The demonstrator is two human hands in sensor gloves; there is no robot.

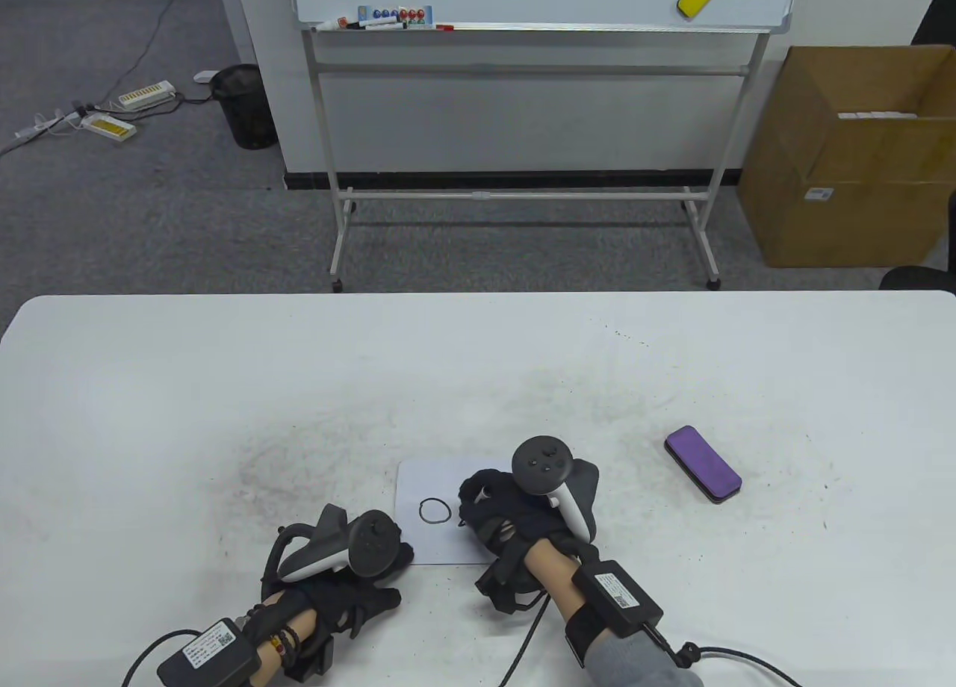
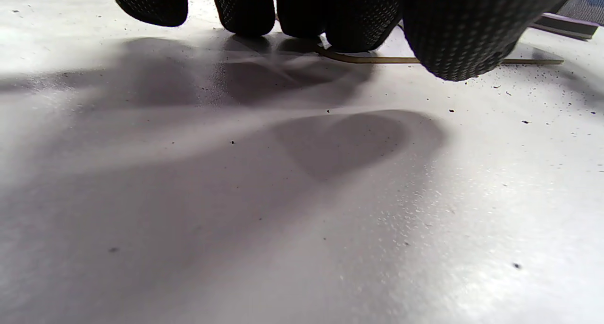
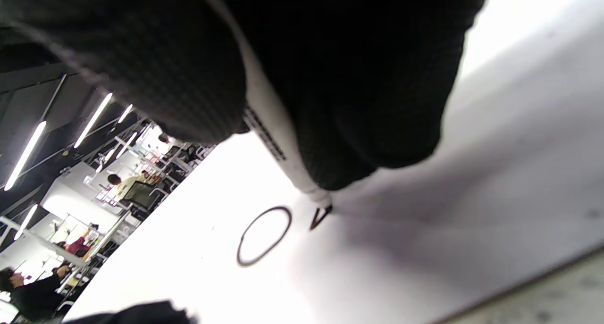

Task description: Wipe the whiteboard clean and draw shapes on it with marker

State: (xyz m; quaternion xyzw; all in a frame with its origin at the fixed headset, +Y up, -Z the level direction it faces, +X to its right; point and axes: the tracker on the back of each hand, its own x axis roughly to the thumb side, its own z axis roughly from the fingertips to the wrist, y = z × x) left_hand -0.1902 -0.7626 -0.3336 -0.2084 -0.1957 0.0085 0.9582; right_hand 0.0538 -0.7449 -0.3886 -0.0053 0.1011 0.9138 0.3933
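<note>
1. The small whiteboard (image 1: pixel 441 511) lies flat on the table (image 1: pixel 224 388), near its front edge, between the two hands.
2. On the whiteboard one drawn circle (image 1: pixel 435 511) is closed and complete; just beside it, in the right wrist view, a second mark (image 3: pixel 320 218) shaped like a V is only begun.
3. The marker (image 3: pixel 273 140) is pinched in the curled fingers of the right hand (image 1: pixel 515 511), its tip touching the whiteboard at that V.
4. The left hand (image 1: pixel 358 567) rests at the whiteboard's near left corner, fingers (image 2: pixel 245 8) fairly straight and pressing down, holding nothing; it seems to steady the board.
5. The purple eraser (image 1: pixel 703 464) lies on the table well to the right of the whiteboard, untouched.
6. Judged from this, the wiping looks done, since the board around the marks is clean. Drawing is under way: one shape finished, a second started, and any further shapes left to do.
7. Behind the table, far beyond the whiteboard, stands a large board on a stand (image 1: pixel 538 0).
</note>
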